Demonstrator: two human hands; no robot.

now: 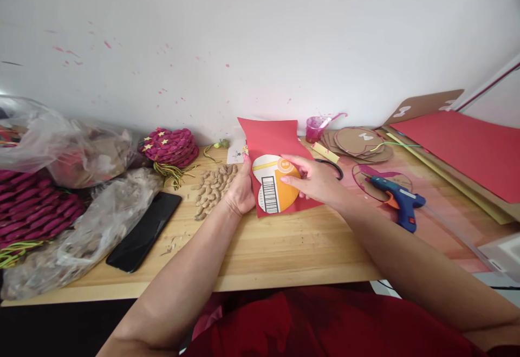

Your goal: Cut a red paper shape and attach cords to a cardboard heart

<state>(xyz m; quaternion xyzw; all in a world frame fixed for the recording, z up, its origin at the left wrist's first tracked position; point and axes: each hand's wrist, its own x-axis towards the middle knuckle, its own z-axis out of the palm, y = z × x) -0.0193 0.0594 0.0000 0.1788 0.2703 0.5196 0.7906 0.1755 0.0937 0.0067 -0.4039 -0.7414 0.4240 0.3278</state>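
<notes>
A sheet of red paper (273, 136) is held up over the table between my hands. Against its face lies a gourd-shaped cardboard cut-out (271, 175), printed orange and white with a barcode. My left hand (242, 188) grips the sheet's left edge, thumb pointing up and fingers hidden behind. From the right, my right hand (311, 179) presses on the cut-out with its fingers and holds it to the paper. Just past this hand a black loop (332, 166) shows; the rest of it is hidden.
Peanuts (213, 188) lie left of my hands, near a black phone (144, 232) and plastic bags (101, 211). Purple peanut-covered pieces (173, 145) stand behind. To the right are a blue glue gun (400, 200), stacked cardboard cut-outs (359, 143), a pink-stained cup (314, 128) and red sheets (467, 148).
</notes>
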